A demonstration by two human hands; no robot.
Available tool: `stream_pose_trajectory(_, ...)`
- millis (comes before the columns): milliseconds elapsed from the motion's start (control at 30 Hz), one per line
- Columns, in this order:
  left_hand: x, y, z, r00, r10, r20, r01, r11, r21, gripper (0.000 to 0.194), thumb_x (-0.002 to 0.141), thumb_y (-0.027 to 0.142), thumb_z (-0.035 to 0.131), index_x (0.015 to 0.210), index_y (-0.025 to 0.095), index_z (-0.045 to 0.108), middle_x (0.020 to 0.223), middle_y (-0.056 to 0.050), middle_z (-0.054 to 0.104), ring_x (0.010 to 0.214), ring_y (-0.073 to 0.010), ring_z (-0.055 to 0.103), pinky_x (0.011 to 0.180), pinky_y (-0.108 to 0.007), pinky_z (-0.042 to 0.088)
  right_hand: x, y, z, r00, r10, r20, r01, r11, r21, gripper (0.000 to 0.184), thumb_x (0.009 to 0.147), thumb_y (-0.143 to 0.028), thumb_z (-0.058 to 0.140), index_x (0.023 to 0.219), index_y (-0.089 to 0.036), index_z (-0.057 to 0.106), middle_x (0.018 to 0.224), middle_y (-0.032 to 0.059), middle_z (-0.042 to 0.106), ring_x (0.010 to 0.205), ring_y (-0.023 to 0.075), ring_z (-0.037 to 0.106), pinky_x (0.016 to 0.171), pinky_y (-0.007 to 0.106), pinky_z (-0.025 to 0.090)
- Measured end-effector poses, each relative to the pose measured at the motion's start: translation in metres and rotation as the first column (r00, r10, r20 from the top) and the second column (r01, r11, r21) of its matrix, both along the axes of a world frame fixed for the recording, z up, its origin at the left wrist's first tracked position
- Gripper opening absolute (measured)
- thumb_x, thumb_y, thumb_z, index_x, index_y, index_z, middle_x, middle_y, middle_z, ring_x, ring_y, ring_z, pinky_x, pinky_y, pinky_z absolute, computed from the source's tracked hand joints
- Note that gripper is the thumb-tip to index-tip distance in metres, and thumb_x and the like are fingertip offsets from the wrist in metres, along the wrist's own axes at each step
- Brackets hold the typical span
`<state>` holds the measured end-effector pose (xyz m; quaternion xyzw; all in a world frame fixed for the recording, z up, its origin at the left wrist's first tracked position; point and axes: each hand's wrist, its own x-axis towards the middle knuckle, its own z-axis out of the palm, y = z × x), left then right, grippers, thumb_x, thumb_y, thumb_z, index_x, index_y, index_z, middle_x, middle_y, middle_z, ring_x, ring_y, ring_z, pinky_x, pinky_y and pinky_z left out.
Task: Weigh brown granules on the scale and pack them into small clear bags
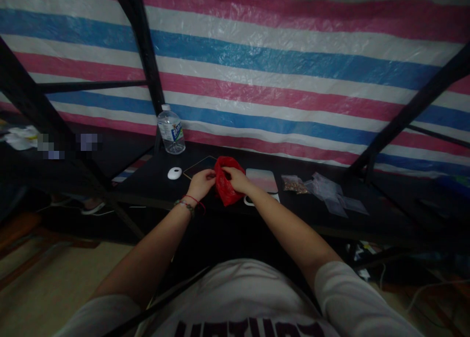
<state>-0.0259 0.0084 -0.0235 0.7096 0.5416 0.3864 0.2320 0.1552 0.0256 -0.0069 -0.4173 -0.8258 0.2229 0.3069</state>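
A red plastic bag (228, 194) is at the front of the black table, its mouth turned up. My left hand (201, 183) pinches the bag's left rim between thumb and fingers. My right hand (237, 179) reaches into the mouth; its fingertips are hidden inside, and I cannot make out what they hold. Behind my left hand lies a dark flat tablet-like thing (200, 166) with a light edge. A pale pink and white flat case (262, 179) is just right of the bag, with a white round-ended item (249, 200) partly under my right wrist.
A clear bottle (172, 131) with a blue label stands at the back left, a white oval mouse-like object (174, 173) before it. Rightward lie a small bag of brown bits (294, 184) and several clear zip bags (327, 190). Black metal posts (145, 58) frame the table before a striped sheet (275, 82).
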Motion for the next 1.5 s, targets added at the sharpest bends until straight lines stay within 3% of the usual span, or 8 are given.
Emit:
stream_pose_trajectory(233,0.001,-0.001,0.000,0.999,-0.049,0.021,0.050,0.997,-0.053,0.038,0.078,0.019,0.057,0.115,0.016,0.064,0.108,-0.006,0.072,0.094,-0.0180,0.068,0.088,-0.027,0.052,0.003,0.000,-0.003,0.997,-0.071,-0.028,0.069,0.995,-0.067,0.038,0.073,-0.018,0.068,0.111,-0.017,0.065,0.113,0.0085,0.068,0.099,0.0199,0.064,0.092,0.033,0.048)
stream_pose_trajectory(467,-0.007,0.002,0.003,0.997,0.049,-0.067,-0.053,0.996,-0.068,0.030,0.074,0.021,0.060,0.103,0.018,0.069,0.096,-0.006,0.074,0.086,-0.0191,0.069,0.081,-0.027,0.052,0.012,0.001,-0.002,0.980,-0.092,-0.175,0.085,0.995,-0.047,0.050,0.069,-0.013,0.067,0.118,-0.018,0.058,0.120,0.0070,0.064,0.106,0.0181,0.062,0.097,0.033,0.046)
stream_pose_trajectory(800,-0.015,0.003,0.007,0.959,0.162,-0.232,-0.181,0.981,-0.064,0.019,0.075,0.024,0.053,0.083,0.018,0.070,0.086,-0.007,0.073,0.081,-0.0217,0.066,0.074,-0.029,0.049,0.021,-0.001,0.004,0.996,-0.093,-0.016,0.093,0.995,-0.027,0.046,0.069,-0.016,0.068,0.115,-0.018,0.062,0.116,0.0082,0.067,0.103,0.0205,0.063,0.096,0.035,0.047)
stream_pose_trajectory(933,-0.019,0.008,0.003,0.961,0.178,-0.211,-0.195,0.979,-0.061,0.026,0.075,0.016,0.048,0.091,0.018,0.068,0.092,-0.007,0.072,0.085,-0.0208,0.065,0.079,-0.029,0.049,0.023,-0.002,0.003,0.994,-0.097,0.042,0.099,0.994,-0.050,0.049,0.069,-0.016,0.069,0.117,-0.018,0.060,0.113,0.0085,0.068,0.099,0.0203,0.065,0.092,0.036,0.049)
stream_pose_trajectory(1033,-0.018,0.006,0.006,0.955,0.261,-0.143,-0.252,0.965,0.078,0.034,0.072,0.012,0.047,0.101,0.016,0.065,0.099,-0.008,0.069,0.092,-0.0207,0.063,0.085,-0.030,0.049,0.025,-0.001,0.003,0.995,-0.092,0.048,0.097,0.990,-0.106,0.054,0.068,-0.016,0.071,0.120,-0.018,0.057,0.109,0.0079,0.069,0.097,0.0194,0.066,0.088,0.034,0.051)
stream_pose_trajectory(1100,-0.013,0.001,0.012,0.957,0.257,-0.134,-0.224,0.949,0.220,0.032,0.074,0.013,0.048,0.101,0.015,0.065,0.100,-0.009,0.067,0.095,-0.0213,0.061,0.089,-0.032,0.048,0.026,-0.001,0.004,0.992,-0.110,0.058,0.115,0.989,-0.097,0.054,0.067,-0.014,0.071,0.119,-0.017,0.056,0.108,0.0082,0.069,0.097,0.0196,0.066,0.087,0.034,0.051)
stream_pose_trajectory(1233,0.004,-0.015,0.024,0.978,0.047,-0.201,0.028,0.936,0.351,0.027,0.078,0.015,0.049,0.098,0.016,0.067,0.101,-0.008,0.068,0.100,-0.0212,0.060,0.097,-0.033,0.044,0.028,-0.003,0.006,0.989,-0.126,0.084,0.130,0.990,-0.055,0.043,0.068,-0.013,0.069,0.110,-0.018,0.062,0.107,0.0067,0.070,0.096,0.0198,0.066,0.088,0.034,0.050)
stream_pose_trajectory(1500,0.023,-0.027,0.023,0.951,-0.065,-0.301,0.148,0.954,0.262,0.029,0.083,0.019,0.049,0.106,0.018,0.067,0.109,-0.007,0.068,0.106,-0.0218,0.060,0.101,-0.037,0.042,0.030,-0.007,0.008,1.000,0.015,0.013,-0.015,1.000,0.004,0.049,0.072,-0.006,0.060,0.119,-0.019,0.064,0.118,0.0079,0.067,0.107,0.0200,0.062,0.098,0.035,0.045)
